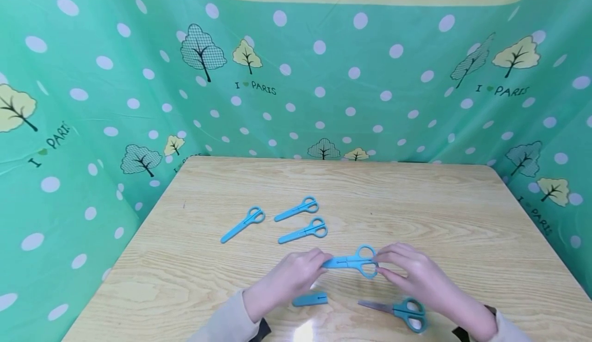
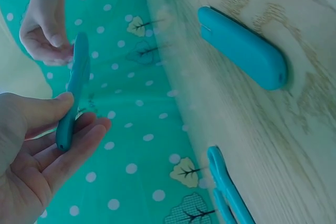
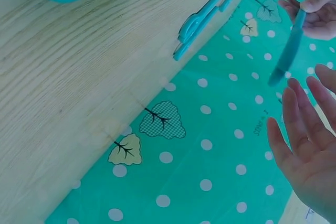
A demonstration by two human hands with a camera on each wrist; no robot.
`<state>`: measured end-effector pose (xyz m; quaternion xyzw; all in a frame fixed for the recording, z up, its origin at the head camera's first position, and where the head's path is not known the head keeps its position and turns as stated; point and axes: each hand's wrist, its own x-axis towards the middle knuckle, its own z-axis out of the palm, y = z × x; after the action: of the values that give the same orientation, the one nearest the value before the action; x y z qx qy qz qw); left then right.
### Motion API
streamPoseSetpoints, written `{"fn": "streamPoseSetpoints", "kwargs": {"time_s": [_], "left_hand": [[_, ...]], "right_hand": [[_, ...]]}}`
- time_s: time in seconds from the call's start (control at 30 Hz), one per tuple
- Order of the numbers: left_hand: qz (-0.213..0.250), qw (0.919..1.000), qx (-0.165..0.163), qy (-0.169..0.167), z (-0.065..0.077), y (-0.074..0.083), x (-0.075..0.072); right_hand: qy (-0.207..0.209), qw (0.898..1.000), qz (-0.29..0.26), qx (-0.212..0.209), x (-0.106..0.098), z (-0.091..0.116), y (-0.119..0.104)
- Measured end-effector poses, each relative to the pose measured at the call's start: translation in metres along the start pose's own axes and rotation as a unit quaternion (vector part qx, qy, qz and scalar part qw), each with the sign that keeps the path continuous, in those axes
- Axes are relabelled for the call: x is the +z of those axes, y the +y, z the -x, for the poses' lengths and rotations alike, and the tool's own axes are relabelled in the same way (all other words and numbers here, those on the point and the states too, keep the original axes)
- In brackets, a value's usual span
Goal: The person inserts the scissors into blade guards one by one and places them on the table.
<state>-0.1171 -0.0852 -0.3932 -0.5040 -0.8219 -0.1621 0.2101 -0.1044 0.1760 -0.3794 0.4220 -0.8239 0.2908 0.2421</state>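
Note:
My left hand (image 1: 296, 275) pinches the covered blade end of a pair of blue scissors (image 1: 353, 262) between thumb and fingers, above the table. The blades are hidden in a blue sheath, and the two handle loops point right. At those loops is my right hand (image 1: 416, 272), fingertips right at their edge. In the right wrist view the fingers of that hand (image 3: 307, 135) are spread and relaxed, with nothing gripped. Below my hands lie a loose blue sheath (image 1: 310, 299) and a second pair of scissors (image 1: 409, 313) with bare metal blades.
Three sheathed blue scissors lie farther back: one pair (image 1: 243, 224) at the left, another pair (image 1: 298, 208) behind, and a third pair (image 1: 304, 230) in front of that. The wooden table (image 1: 439, 198) is bordered by a green dotted curtain (image 1: 296, 100).

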Motion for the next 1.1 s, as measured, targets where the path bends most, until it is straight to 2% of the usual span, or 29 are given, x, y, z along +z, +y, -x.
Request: {"fn": "streamPoseSetpoints", "kwargs": {"time_s": [0.2, 0.5, 0.77, 1.1], "left_hand": [[-0.006, 0.9999, -0.010, -0.007, 0.005, -0.006, 0.004], [0.021, 0.9968, -0.062, -0.045, 0.012, -0.015, 0.005], [0.017, 0.9955, -0.077, -0.052, 0.020, -0.022, 0.009], [0.015, 0.9919, -0.100, -0.076, 0.027, -0.027, 0.011]], "right_hand": [[-0.015, 1.000, 0.011, 0.020, -0.004, 0.005, 0.001], [-0.034, 0.998, 0.028, 0.041, -0.006, 0.013, 0.006], [-0.053, 0.996, 0.033, 0.064, -0.009, 0.020, 0.009], [-0.060, 0.994, 0.032, 0.084, -0.010, 0.026, 0.011]]}}
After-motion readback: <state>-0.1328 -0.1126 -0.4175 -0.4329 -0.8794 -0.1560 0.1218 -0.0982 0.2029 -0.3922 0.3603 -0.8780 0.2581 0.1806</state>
